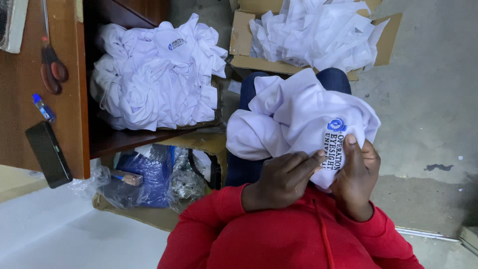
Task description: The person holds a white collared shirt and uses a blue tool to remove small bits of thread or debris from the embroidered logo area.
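Holding: both hands grip a crumpled white cotton garment with a blue printed emblem (298, 112) over the person's lap.
Left hand (284, 179): clenched on the cloth; fingers curl inward and pinch a fold just beside the emblem.
Right hand (358, 172): grasping the same garment from the other side; the thumb presses flat on the printed patch.
Garment position: bunched on the knees, above the red sleeves (298, 234), touching the dark blue trousers (333, 79).
Cardboard box (241, 37): on the concrete floor beyond the knees, filled with more loose white cloth (318, 32).
Shelf pile: a heap of like white garments (154, 74) in the wooden desk's (25, 99) open compartment, well apart from the hands.
Desk top: red-handled scissors (52, 67), a small blue-capped marker (44, 107) and a black phone (48, 154).
Under the shelf: crumpled blue and clear plastic bags (149, 182).
Risk, slipping: the loose bulk hangs beyond the grip and could slide off the knees onto the dusty floor.
Risk, smudging: thumb pressure on the print may crease or soil it.
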